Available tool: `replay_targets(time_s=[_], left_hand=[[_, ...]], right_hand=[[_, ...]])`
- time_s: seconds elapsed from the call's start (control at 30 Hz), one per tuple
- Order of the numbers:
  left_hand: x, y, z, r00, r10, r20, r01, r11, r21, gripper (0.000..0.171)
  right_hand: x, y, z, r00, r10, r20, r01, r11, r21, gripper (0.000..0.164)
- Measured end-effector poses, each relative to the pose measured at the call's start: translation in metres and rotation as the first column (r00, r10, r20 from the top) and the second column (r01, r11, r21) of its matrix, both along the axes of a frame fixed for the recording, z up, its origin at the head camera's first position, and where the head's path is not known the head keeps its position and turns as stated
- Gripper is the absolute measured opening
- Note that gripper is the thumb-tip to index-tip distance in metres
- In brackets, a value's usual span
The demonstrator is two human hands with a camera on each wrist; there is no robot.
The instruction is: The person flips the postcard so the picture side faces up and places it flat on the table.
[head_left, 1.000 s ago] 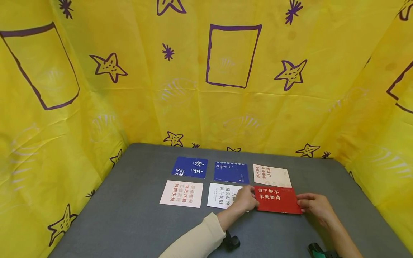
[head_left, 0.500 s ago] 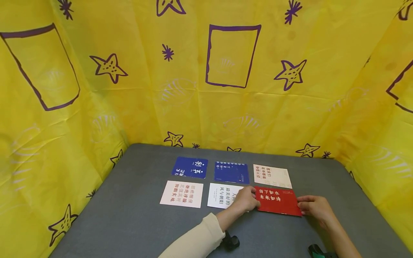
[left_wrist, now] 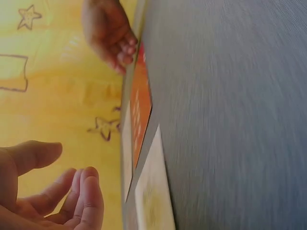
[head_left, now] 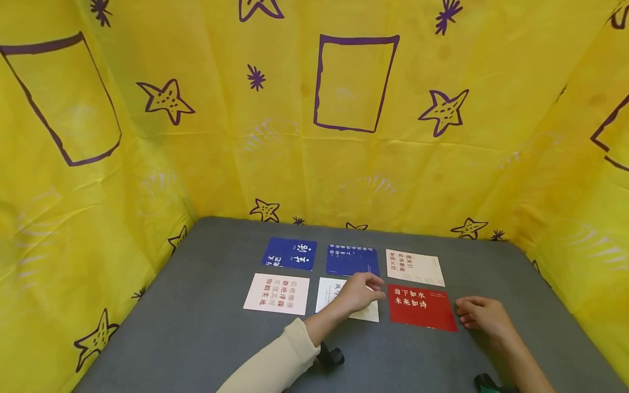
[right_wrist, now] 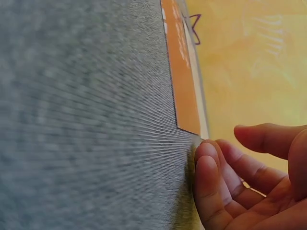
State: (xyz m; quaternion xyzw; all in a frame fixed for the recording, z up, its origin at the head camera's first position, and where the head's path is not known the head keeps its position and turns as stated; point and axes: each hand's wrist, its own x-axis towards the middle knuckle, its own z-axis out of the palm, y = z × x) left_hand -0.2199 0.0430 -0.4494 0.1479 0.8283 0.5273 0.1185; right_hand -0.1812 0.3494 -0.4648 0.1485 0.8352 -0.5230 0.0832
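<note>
A red card (head_left: 422,307) with white characters lies flat on the grey table, at the near right of two rows of cards. Just off its right edge is my right hand (head_left: 484,316), holding nothing; in the right wrist view its thumb (right_wrist: 268,139) stands apart from the loosely bent fingers. My left hand (head_left: 361,293) hovers over the white card (head_left: 367,313) and covers part of it. In the left wrist view, a gap separates the left thumb (left_wrist: 41,154) from the relaxed fingers, with nothing between them.
Two blue cards (head_left: 290,254) and a cream card (head_left: 415,267) form the back row. A pale pink card (head_left: 277,295) lies at the near left. Yellow cloth walls (head_left: 275,169) with purple drawings enclose the table (head_left: 162,327).
Both hands have let go of the red card, which now lies flat. My left hand has lifted away to the left; my right hand has shifted slightly off the card's right edge.
</note>
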Motion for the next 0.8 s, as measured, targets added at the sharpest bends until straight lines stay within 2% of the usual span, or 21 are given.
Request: replay_targets(time_s=[0.27,0.53,0.8], left_hand=[[-0.011,-0.038,0.003,0.996,0.087,-0.028,-0.085,0.994,0.062,0.033],[-0.016,-0.073,0.008,0.993,0.121,-0.012,-0.120,0.990,0.076,0.043],[-0.019,-0.105,0.011,0.985,0.169,-0.037,-0.165,0.982,0.093,0.047]], right_hand=[[-0.003,0.003,0.006,0.999,0.007,-0.036,-0.005,0.998,0.055,0.041],[-0.005,0.002,0.009,0.998,-0.001,-0.065,0.011,0.988,0.151,0.053],[-0.008,-0.002,0.016,0.993,0.072,-0.094,-0.038,0.945,0.324,0.062]])
